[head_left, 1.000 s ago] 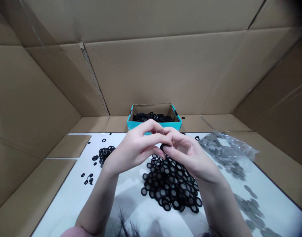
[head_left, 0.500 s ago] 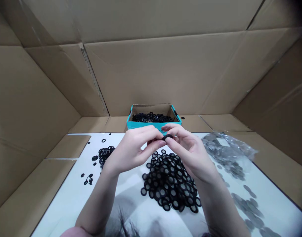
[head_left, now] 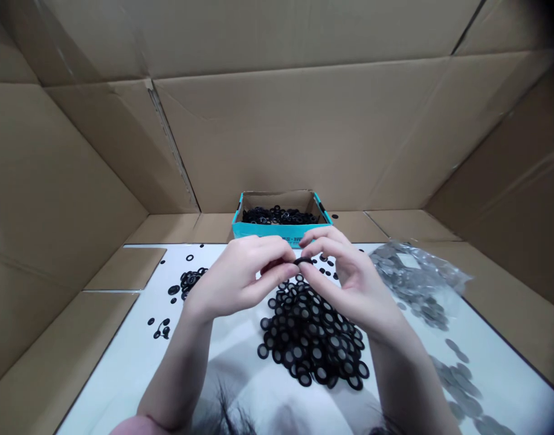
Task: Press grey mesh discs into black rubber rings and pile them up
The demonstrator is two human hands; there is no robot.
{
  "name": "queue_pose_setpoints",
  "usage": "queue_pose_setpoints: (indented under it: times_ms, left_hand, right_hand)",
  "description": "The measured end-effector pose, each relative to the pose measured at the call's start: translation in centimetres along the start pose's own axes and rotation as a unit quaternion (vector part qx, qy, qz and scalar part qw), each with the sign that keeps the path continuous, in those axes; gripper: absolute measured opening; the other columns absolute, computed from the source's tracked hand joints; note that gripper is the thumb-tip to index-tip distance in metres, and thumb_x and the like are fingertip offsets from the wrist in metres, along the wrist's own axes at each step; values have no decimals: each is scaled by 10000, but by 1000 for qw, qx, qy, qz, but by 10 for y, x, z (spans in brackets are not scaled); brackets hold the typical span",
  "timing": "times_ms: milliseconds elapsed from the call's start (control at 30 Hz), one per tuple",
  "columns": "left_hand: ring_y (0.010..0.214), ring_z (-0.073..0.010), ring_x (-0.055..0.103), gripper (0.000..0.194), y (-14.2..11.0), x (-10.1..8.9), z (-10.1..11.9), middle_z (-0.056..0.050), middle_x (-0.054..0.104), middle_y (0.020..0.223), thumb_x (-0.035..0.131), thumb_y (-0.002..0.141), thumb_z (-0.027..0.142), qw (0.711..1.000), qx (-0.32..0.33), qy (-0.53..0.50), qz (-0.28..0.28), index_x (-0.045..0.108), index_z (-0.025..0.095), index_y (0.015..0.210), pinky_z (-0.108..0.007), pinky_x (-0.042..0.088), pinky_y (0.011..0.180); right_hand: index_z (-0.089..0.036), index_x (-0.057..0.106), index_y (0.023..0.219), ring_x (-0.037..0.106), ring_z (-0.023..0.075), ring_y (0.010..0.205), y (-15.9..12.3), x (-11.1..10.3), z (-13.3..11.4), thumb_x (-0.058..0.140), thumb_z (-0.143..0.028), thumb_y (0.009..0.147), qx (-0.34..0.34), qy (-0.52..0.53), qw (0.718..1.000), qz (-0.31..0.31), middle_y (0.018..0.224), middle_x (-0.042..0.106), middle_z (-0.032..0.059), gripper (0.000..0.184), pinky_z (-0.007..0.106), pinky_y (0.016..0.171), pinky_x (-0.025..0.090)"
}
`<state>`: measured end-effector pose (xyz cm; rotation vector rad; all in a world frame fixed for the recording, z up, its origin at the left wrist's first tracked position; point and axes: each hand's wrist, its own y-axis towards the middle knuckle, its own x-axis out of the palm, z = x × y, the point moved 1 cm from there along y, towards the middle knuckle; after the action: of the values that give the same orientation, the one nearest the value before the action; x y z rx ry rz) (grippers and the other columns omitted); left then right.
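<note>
Rubber ring (head_left: 302, 261) being pinched between left hand (head_left: 234, 278) and right hand (head_left: 353, 284) above heaped grey-centred rings (head_left: 310, 341); black rings are remaining in teal box (head_left: 258, 232), grey discs (head_left: 458, 386) lying rightward.

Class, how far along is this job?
Seemingly done: black rubber rings with grey centres, heaped on the white table. In hand: one black ring, pinched in the fingers of the left hand and right hand. Remaining: black rings in the teal cardboard box, and grey metal discs in a clear plastic bag.
</note>
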<state>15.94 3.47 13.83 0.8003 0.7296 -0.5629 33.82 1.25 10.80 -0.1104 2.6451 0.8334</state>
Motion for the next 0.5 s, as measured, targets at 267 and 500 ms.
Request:
queue_pose_setpoints:
  times_ms: [267,500]
  left_hand:
    - [559,-80,425,285,5,7,-2,44,481,593,494,945,214,999,17,-16,32,504,150,668,-220,332,568]
    - [535,-80,328,308,4,3,-5,57,361,562,502,900,159,999,42,-20,18,391,167,613,-224,286,527]
  right_hand:
    - [-231,559,822,508,200,1016,3,6,2,576,-202,856,18,38,998,52,978,554,38,48,339,808,391]
    - [-233,534,833,513,200,990,0,0,-2,572,-207,872,-18,4,1000,2,973,532,37,61,387,891,400]
